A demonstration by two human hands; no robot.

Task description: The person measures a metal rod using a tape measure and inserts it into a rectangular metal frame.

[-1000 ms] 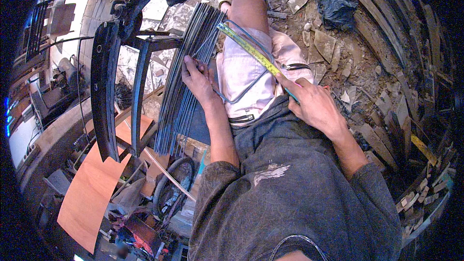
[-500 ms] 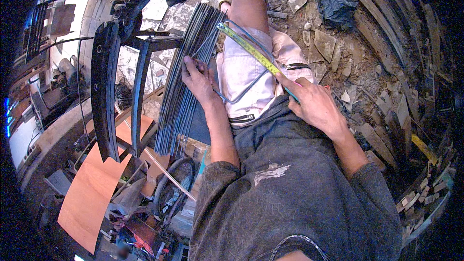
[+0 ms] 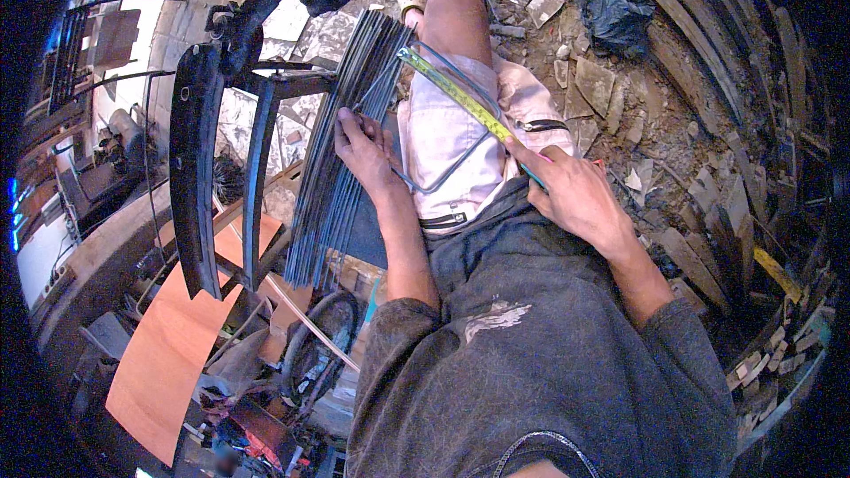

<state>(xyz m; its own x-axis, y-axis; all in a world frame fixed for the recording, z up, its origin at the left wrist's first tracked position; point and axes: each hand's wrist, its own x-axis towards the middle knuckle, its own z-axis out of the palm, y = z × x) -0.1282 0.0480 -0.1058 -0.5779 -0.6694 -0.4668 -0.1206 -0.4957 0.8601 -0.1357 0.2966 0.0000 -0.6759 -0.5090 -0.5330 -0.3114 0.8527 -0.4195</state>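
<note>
While the right hand clasps the yellow tape measure over the lap, a tilting grip could let it slip away from the bent rod. The left hand curls beside the rod bundle (what it pinches, I cannot tell). The bundle crowds the lap's left edge; the right leaves more room.

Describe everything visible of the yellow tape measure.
The yellow tape measure shows a long, narrow, straight strip, apparently metal, with dark markings and a pale far tip. It slants over the pale pink shorts, its near end held in the right hand. A bent rod lies close; whether they touch is unclear.
</note>
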